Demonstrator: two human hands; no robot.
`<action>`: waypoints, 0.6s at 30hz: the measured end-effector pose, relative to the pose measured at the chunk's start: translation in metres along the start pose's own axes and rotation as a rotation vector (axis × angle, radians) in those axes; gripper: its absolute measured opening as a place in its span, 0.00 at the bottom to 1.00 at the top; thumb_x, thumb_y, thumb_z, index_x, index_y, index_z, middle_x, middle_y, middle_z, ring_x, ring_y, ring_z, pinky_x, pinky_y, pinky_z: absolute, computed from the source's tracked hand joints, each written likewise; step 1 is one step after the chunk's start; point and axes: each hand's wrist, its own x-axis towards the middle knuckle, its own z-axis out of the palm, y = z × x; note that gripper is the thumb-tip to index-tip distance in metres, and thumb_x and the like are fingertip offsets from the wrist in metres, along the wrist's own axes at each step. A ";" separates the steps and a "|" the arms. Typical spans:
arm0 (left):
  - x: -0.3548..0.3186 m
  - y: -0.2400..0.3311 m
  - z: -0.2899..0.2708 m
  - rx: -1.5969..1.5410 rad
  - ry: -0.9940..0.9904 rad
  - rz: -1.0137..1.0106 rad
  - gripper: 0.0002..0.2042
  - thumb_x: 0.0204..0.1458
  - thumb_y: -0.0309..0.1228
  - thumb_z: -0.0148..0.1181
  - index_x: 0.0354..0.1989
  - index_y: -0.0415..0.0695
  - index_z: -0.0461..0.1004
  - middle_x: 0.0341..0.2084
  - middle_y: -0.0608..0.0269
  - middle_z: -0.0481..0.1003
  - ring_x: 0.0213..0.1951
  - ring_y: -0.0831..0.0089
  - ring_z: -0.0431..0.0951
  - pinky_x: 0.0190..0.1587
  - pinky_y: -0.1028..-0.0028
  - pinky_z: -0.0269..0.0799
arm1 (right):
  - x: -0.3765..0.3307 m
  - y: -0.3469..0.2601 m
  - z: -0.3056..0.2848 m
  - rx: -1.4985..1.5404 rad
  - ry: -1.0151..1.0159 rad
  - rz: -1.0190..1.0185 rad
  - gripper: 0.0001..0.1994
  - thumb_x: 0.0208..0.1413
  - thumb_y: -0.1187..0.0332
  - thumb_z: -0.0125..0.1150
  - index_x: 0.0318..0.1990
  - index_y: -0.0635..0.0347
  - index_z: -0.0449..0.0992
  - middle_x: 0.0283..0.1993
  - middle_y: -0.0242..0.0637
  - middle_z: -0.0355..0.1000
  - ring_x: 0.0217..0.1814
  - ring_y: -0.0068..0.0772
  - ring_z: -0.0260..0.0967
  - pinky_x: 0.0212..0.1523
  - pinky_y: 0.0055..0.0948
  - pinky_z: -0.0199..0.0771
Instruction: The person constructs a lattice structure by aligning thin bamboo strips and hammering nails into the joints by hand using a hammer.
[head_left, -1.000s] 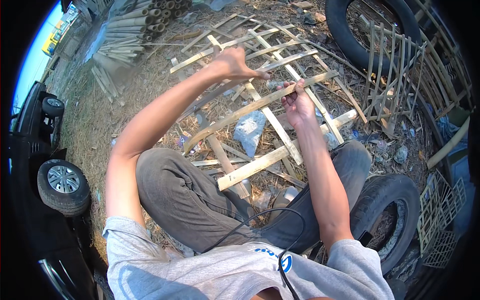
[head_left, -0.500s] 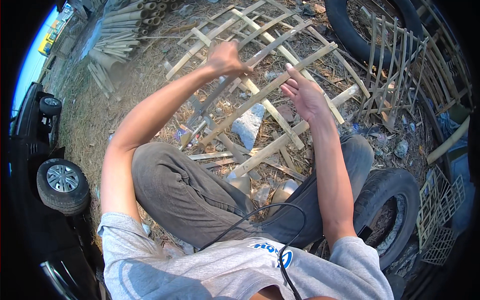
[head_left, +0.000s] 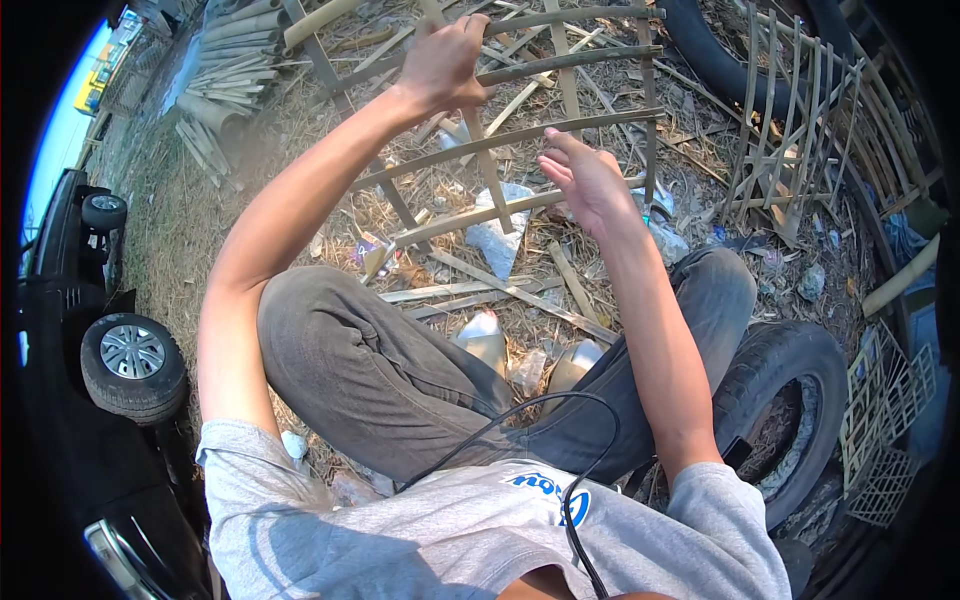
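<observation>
A lattice of split bamboo slats (head_left: pixel 600 120) is raised in front of me above the littered ground. My left hand (head_left: pixel 443 65) is closed on it, near where several slats cross at its upper part. My right hand (head_left: pixel 592 185) is by the lower right part of the lattice, palm turned inward and fingers stretched apart. Its fingertips lie close to a slat; whether they touch it I cannot tell. Loose bamboo strips (head_left: pixel 490 290) and a pale broken slab (head_left: pixel 492 250) lie on the ground below the lattice.
Bamboo poles (head_left: pixel 240 45) are stacked at the far left. Bamboo frames (head_left: pixel 790 130) and a dark tyre (head_left: pixel 690 45) stand at the far right. Another tyre (head_left: pixel 800 400) lies by my right knee. A black vehicle (head_left: pixel 60 400) is on the left. A black cable (head_left: pixel 540 400) crosses my lap.
The lattice has turned and shifted upward and away from my knees. My left hand has risen with it, while my right hand has moved slightly left, its fingers still extended.
</observation>
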 end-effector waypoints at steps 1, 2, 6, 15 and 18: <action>-0.002 0.004 -0.003 -0.014 -0.034 -0.034 0.44 0.34 0.46 0.78 0.58 0.31 0.65 0.27 0.50 0.79 0.35 0.55 0.82 0.55 0.55 0.64 | -0.007 -0.002 0.007 0.094 0.048 0.041 0.37 0.57 0.58 0.69 0.62 0.82 0.60 0.62 0.59 0.60 0.61 0.37 0.65 0.60 0.33 0.71; -0.005 0.014 -0.005 -0.032 -0.067 -0.068 0.44 0.34 0.45 0.78 0.57 0.31 0.64 0.25 0.51 0.78 0.34 0.54 0.83 0.55 0.54 0.65 | -0.018 -0.007 0.013 0.159 0.113 0.039 0.39 0.57 0.59 0.68 0.63 0.82 0.56 0.65 0.59 0.54 0.62 0.39 0.60 0.63 0.36 0.67; -0.005 0.043 -0.014 -0.146 -0.195 -0.245 0.39 0.34 0.48 0.75 0.48 0.29 0.68 0.19 0.55 0.77 0.28 0.53 0.82 0.50 0.53 0.73 | -0.031 -0.009 0.009 0.196 0.106 -0.080 0.27 0.55 0.60 0.69 0.54 0.72 0.67 0.58 0.49 0.57 0.61 0.41 0.60 0.70 0.38 0.60; -0.009 0.042 0.008 -0.542 -0.523 -0.646 0.32 0.37 0.61 0.72 0.22 0.36 0.80 0.22 0.55 0.82 0.28 0.61 0.83 0.36 0.66 0.77 | -0.001 -0.008 -0.017 -0.065 0.061 -0.258 0.30 0.60 0.62 0.60 0.62 0.78 0.62 0.58 0.54 0.67 0.59 0.41 0.66 0.62 0.39 0.64; -0.028 0.044 0.024 -0.726 -0.597 -0.799 0.35 0.40 0.62 0.70 0.31 0.32 0.81 0.29 0.47 0.81 0.34 0.58 0.82 0.40 0.62 0.76 | 0.002 -0.002 -0.025 -0.069 0.077 -0.129 0.22 0.61 0.63 0.57 0.55 0.74 0.69 0.50 0.45 0.72 0.51 0.34 0.68 0.56 0.35 0.67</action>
